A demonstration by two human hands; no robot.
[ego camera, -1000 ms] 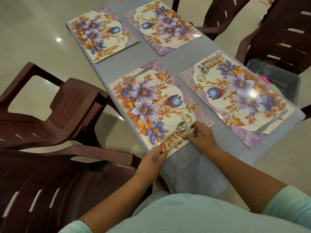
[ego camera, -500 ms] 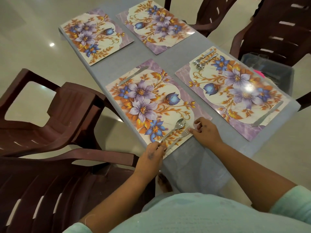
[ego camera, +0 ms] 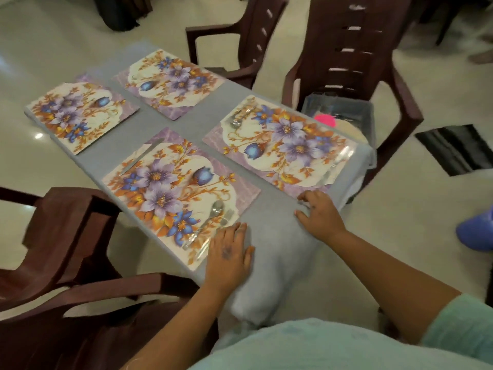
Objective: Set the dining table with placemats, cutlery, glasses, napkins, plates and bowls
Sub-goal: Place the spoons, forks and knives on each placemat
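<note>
Your left hand (ego camera: 230, 256) is lying flat, fingers straight, on the grey tablecloth (ego camera: 277, 209) beside the near floral placemat (ego camera: 176, 193). Your right hand (ego camera: 318, 213) is resting with fingers loosely curled, holding nothing. The spoon (ego camera: 210, 217) and fork (ego camera: 213, 232) are lying side by side on that mat's near end, heads pointing away from you.

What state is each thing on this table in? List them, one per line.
Near left placemat: flat, knife, spoon and fork on it.
Near right placemat: flat, cutlery on it.
Two far placemats: flat, bare.
Left hand: open, resting on the tablecloth.
Right hand: loosely curled, holding nothing.
Bin on chair: open.
</note>
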